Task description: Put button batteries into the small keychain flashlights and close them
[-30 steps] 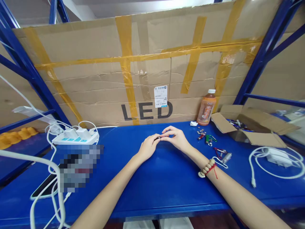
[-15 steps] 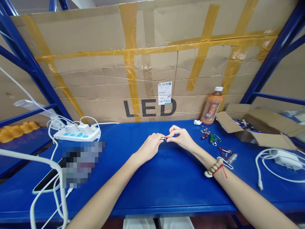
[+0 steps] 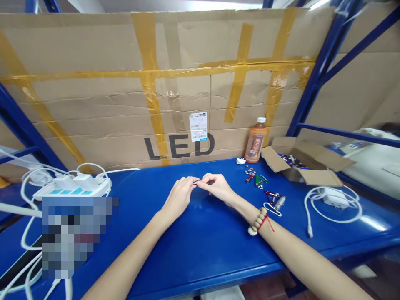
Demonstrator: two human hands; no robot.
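A small dark-and-silver metal piece is held between my two hands above the blue table. My left hand has its fingers closed round one end, palm down. With thumb and forefinger, my right hand pinches the other end. Most of the piece is hidden by fingers. To the right lie a green carabiner piece, a red cylinder, a red carabiner and a silver cylinder with a white loop. Several tiny round pieces lie behind them.
An orange drink bottle and crumpled white paper stand by the cardboard wall. At right are an open carton holding small parts and a white charger with cable. A power strip with cables occupies the left.
My view has turned to the right, so everything appears further left. Both hands stay together at the small metal piece, and my right fingers are now more closed.
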